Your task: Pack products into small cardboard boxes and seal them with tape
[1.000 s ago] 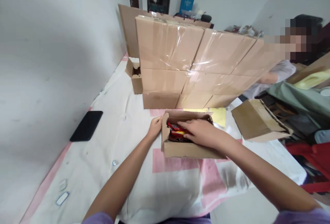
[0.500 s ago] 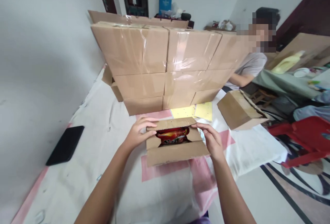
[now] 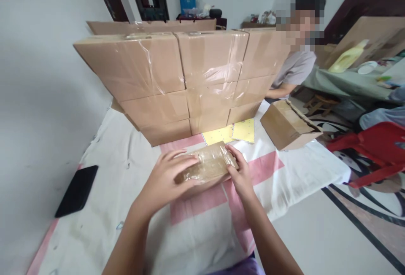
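Both ends of the taped box [image 3: 211,162] were gripped, left hand [image 3: 163,182] opposite right hand [image 3: 242,173], apparently to steady it between them.

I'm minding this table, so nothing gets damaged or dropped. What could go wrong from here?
The left hand and right hand hold a box with shiny tape on top, so the fingers might slip. Yellow sheets lie just behind it and could get pushed if it slides back. The carton to the right sits near the edge of the table and might fall if bumped.
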A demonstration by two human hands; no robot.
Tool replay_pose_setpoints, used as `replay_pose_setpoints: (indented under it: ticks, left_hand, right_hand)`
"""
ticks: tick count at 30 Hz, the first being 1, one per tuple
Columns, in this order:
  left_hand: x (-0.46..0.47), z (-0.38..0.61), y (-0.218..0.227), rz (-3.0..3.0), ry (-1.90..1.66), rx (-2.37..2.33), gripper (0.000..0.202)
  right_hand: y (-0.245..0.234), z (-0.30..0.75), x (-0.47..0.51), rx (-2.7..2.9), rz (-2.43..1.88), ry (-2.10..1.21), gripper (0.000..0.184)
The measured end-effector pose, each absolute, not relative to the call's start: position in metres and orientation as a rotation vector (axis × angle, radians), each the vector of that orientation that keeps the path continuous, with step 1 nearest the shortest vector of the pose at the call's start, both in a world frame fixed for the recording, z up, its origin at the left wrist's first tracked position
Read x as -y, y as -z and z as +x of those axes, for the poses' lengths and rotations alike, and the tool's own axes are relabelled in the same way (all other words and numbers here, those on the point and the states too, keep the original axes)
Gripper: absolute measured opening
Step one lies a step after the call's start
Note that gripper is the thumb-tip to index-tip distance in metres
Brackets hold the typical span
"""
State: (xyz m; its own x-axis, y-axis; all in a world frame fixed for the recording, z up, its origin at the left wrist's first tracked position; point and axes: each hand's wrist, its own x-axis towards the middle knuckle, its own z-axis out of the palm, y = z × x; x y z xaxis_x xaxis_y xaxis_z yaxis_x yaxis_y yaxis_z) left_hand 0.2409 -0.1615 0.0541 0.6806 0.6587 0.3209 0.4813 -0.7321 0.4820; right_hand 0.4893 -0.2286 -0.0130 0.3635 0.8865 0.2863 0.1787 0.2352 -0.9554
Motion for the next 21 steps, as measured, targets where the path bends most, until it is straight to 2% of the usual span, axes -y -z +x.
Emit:
replay_pose_setpoints:
  ticks: [2, 5, 10, 15, 18, 19, 21]
  left_hand:
    - [0.181, 0.262, -0.050, 2.655, -0.544, -0.913, 0.060]
    - [0.196, 0.282, -0.033, 2.716, -0.393, -0.967, 0.062]
    - [0.187, 0.280, -0.025, 2.751, -0.399, -1.023, 0.055]
    - [0.197, 0.283, -0.024, 2.790, -0.674, -1.160, 0.047]
    - [0.223, 0.294, -0.005, 2.784, -0.693, -0.701, 0.031]
    - [0.232, 0.301, 0.005, 2.764, -0.602, -0.453, 0.033]
    - [0.246, 0.318, 0.028, 2.711, -0.350, -0.245, 0.039]
  right_hand:
    - [0.011, 0.490, 0.229, 1.167, -1.264, -0.648, 0.059]
    - [0.004, 0.514, 0.238, 1.279, -1.255, -0.687, 0.065]
    - [0.015, 0.590, 0.259, 1.175, -1.457, -0.570, 0.038]
    - [0.050, 0.611, 0.266, 1.078, -1.553, -0.727, 0.037]
    - [0.060, 0.595, 0.266, 1.140, -1.572, -0.689, 0.032]
    - [0.061, 0.589, 0.267, 1.160, -1.601, -0.638, 0.030]
    - [0.061, 0.578, 0.267, 1.205, -1.683, -0.528, 0.030]
